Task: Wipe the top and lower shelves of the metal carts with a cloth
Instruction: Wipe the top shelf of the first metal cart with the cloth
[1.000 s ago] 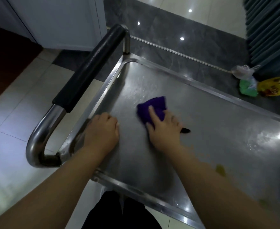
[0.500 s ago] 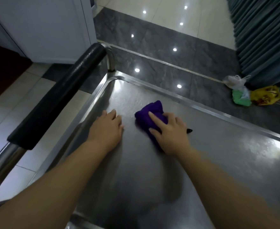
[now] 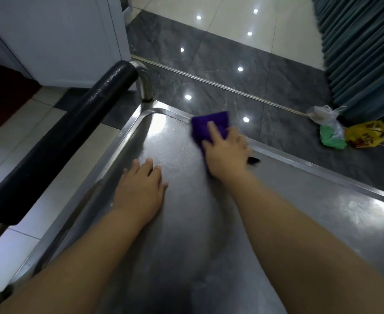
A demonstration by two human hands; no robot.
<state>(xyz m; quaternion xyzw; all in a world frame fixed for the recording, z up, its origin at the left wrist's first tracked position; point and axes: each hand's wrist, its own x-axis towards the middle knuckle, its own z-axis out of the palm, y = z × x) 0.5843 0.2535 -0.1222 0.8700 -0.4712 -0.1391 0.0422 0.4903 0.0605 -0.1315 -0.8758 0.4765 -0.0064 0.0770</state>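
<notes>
— Grey marble floor [image 3: 209, 75] is shining with light spots beyond the cart, and the top shelf [image 3: 186, 234] is filling the near half of the view. How is the cloth looking?

— The purple cloth [image 3: 205, 124] is showing as a small folded pad, deep violet and fuzzy, slightly blurred. It is lying at the far side of the shelf, near the far-left corner, with its far edge overlapping the raised rim [image 3: 322, 172].

— What is holding it there?

— The right hand [image 3: 226, 152] is pressing it down, fingers reaching out straight over it and the forefinger lying across its top; none are curling round it. The left hand [image 3: 141, 189] is resting palm-down on the steel toward the left rim, fingers straight and together, holding nothing.

— And the edges?

— The rim is running along every visible side. A black padded handle [image 3: 62, 137] is standing above the left edge, its steel post coming down at the corner near the cloth. Something small and black [image 3: 253, 160] is lying just beside the right hand; I cannot tell what.

— Room for moving?

— Bare steel is stretching away to the right and back toward the person. A white cabinet [image 3: 62, 37] is standing far left, a teal curtain [image 3: 356, 53] far right, and plastic bags [image 3: 365, 133] are sitting at its foot, apart from the cart.
</notes>
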